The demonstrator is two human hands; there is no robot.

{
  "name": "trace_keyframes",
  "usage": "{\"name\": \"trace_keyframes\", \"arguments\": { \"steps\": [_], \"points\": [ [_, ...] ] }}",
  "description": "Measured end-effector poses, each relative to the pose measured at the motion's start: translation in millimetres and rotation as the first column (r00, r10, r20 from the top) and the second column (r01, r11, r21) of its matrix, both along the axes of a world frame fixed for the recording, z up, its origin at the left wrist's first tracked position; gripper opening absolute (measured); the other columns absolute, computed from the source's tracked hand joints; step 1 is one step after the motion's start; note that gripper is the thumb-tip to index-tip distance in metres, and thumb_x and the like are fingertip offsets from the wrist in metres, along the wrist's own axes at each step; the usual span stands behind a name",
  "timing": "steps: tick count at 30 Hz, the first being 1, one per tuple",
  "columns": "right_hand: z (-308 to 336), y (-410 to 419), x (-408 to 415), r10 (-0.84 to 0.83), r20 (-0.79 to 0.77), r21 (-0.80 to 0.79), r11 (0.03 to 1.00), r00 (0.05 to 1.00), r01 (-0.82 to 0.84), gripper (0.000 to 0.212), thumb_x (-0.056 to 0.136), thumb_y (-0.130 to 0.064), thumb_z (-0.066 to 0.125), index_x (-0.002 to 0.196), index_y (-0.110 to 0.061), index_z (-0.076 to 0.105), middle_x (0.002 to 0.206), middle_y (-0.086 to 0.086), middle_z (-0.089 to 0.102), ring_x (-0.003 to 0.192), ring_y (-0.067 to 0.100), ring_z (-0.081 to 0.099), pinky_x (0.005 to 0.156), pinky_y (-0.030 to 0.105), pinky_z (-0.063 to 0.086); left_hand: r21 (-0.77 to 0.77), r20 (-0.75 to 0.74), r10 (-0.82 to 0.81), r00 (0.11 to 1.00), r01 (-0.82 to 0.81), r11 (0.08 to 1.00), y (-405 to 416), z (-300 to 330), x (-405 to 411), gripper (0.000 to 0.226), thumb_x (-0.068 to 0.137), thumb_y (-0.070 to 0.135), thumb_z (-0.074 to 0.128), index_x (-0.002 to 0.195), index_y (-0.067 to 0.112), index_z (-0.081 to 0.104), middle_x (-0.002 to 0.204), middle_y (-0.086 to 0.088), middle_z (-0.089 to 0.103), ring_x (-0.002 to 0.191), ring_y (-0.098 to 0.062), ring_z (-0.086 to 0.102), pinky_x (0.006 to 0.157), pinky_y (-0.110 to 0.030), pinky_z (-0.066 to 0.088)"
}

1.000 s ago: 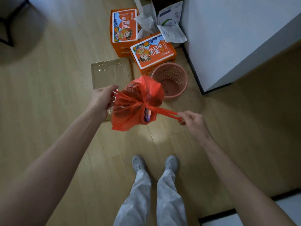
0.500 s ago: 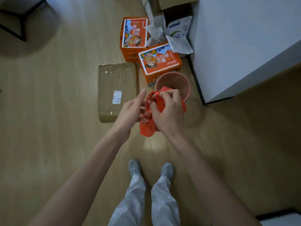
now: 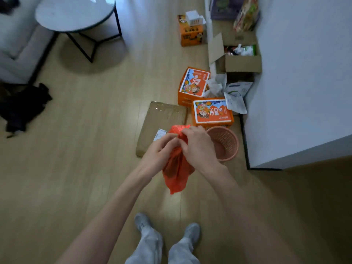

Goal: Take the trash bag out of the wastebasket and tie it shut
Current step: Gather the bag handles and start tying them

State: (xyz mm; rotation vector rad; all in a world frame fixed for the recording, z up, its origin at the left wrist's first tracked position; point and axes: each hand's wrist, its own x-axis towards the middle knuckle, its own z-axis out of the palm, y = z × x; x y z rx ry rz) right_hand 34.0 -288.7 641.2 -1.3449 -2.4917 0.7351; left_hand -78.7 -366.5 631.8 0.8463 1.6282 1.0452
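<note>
The red-orange trash bag [image 3: 177,172] hangs in the air in front of me, out of the wastebasket. My left hand [image 3: 159,149] and my right hand [image 3: 198,145] meet at its gathered top, both pinching the plastic there. The bag's body droops below my hands. A bit of the bag's top sticks up above my fingers. The pink mesh wastebasket [image 3: 228,141] stands on the floor just right of my right hand, with no bag in it.
A flat cardboard parcel [image 3: 162,119] lies on the wood floor behind the bag. Orange printed boxes [image 3: 211,111] and an open carton [image 3: 242,61] crowd the white cabinet [image 3: 297,92] at right. A round table [image 3: 76,14] stands far left, dark clothing [image 3: 22,107] below it.
A second ago my hands were apart, pulling the bag's handles outward. They came together at the bag's top and stay there. The view has tilted up, showing more of the room.
</note>
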Motion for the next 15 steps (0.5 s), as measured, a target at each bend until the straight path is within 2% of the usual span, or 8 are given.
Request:
{"name": "trace_keyframes", "arguments": {
  "steps": [3, 4, 5, 6, 8, 9, 12, 15],
  "points": [
    [36, -2, -40, 0.093, -0.119, -0.202, 0.973, 0.989, -0.116, 0.019, 0.091, -0.025, 0.061, 0.097, -0.011, 0.072, 0.094, 0.014, 0.068, 0.089, 0.022, 0.06, 0.076, 0.033, 0.042, -0.003, 0.246, 0.157, 0.957, -0.161, 0.987, -26, 27, -42, 0.025, 0.097, 0.023, 0.047, 0.113, 0.015, 0.065, 0.106, -0.009, 0.075, 0.106, -0.021, 0.069, 0.093, -0.034, 0.051],
    [48, -5, -56, 0.103, -0.158, -0.273, 0.951, 0.982, -0.144, 0.021, 0.09, -0.027, 0.063, 0.09, -0.008, 0.073, 0.087, 0.015, 0.069, 0.08, 0.019, 0.059, 0.071, 0.035, 0.042, 0.009, 0.277, 0.201, 0.94, -0.211, 0.977, -36, 38, -56, 0.024, 0.097, 0.021, 0.045, 0.113, 0.015, 0.063, 0.108, -0.015, 0.075, 0.107, -0.023, 0.069, 0.094, -0.036, 0.051],
    [60, -11, -75, 0.102, -0.188, -0.338, 0.927, 0.977, -0.162, 0.024, 0.09, -0.028, 0.064, 0.085, -0.006, 0.073, 0.082, 0.017, 0.07, 0.074, 0.015, 0.058, 0.068, 0.038, 0.044, 0.024, 0.251, 0.238, 0.938, -0.251, 0.968, -46, 47, -74, 0.022, 0.098, 0.022, 0.045, 0.113, 0.015, 0.061, 0.106, -0.016, 0.075, 0.105, -0.023, 0.07, 0.094, -0.035, 0.052],
    [71, -19, -94, 0.105, -0.202, -0.39, 0.904, 0.974, -0.178, 0.027, 0.089, -0.03, 0.064, 0.084, -0.005, 0.073, 0.079, 0.017, 0.07, 0.07, 0.013, 0.056, 0.068, 0.039, 0.045, 0.048, 0.153, 0.265, 0.952, -0.275, 0.96, -58, 55, -93, 0.021, 0.097, 0.025, 0.047, 0.112, 0.016, 0.059, 0.1, -0.012, 0.077, 0.099, -0.02, 0.072, 0.091, -0.033, 0.054],
    [88, -40, -136, 0.135, -0.195, -0.437, 0.875, 0.972, -0.209, 0.03, 0.092, -0.031, 0.06, 0.079, -0.006, 0.071, 0.07, 0.009, 0.064, 0.065, 0.009, 0.052, 0.066, 0.035, 0.043, 0.098, -0.137, 0.301, 0.944, -0.29, 0.952, -82, 69, -137, 0.019, 0.094, 0.035, 0.053, 0.105, 0.02, 0.059, 0.088, 0.0, 0.078, 0.085, -0.012, 0.072, 0.081, -0.029, 0.055],
    [97, -51, -158, 0.158, -0.185, -0.432, 0.873, 0.97, -0.224, 0.032, 0.093, -0.032, 0.056, 0.076, -0.008, 0.068, 0.067, 0.004, 0.06, 0.063, 0.01, 0.05, 0.066, 0.034, 0.041, 0.111, -0.219, 0.316, 0.923, -0.298, 0.948, -95, 75, -164, 0.019, 0.093, 0.037, 0.055, 0.101, 0.021, 0.06, 0.086, 0.002, 0.077, 0.082, -0.011, 0.072, 0.079, -0.03, 0.055],
    [115, -86, -230, 0.221, -0.147, -0.379, 0.888, 0.964, -0.262, 0.039, 0.091, -0.041, 0.053, 0.071, -0.008, 0.061, 0.065, 0.001, 0.054, 0.063, 0.013, 0.049, 0.065, 0.037, 0.042, 0.1, -0.213, 0.375, 0.902, -0.361, 0.927, -138, 92, -246, 0.016, 0.094, 0.033, 0.056, 0.094, 0.019, 0.063, 0.09, 0.002, 0.077, 0.08, -0.009, 0.07, 0.079, -0.029, 0.053],
    [131, -122, -312, 0.285, -0.132, -0.329, 0.891, 0.95, -0.313, 0.051, 0.08, -0.057, 0.05, 0.068, -0.008, 0.055, 0.062, -0.002, 0.05, 0.062, 0.013, 0.048, 0.065, 0.041, 0.044, 0.07, -0.191, 0.41, 0.892, -0.405, 0.912, -188, 102, -333, 0.015, 0.091, 0.037, 0.057, 0.091, 0.024, 0.064, 0.09, 0.007, 0.077, 0.079, -0.007, 0.07, 0.08, -0.029, 0.052]
  ]
}}
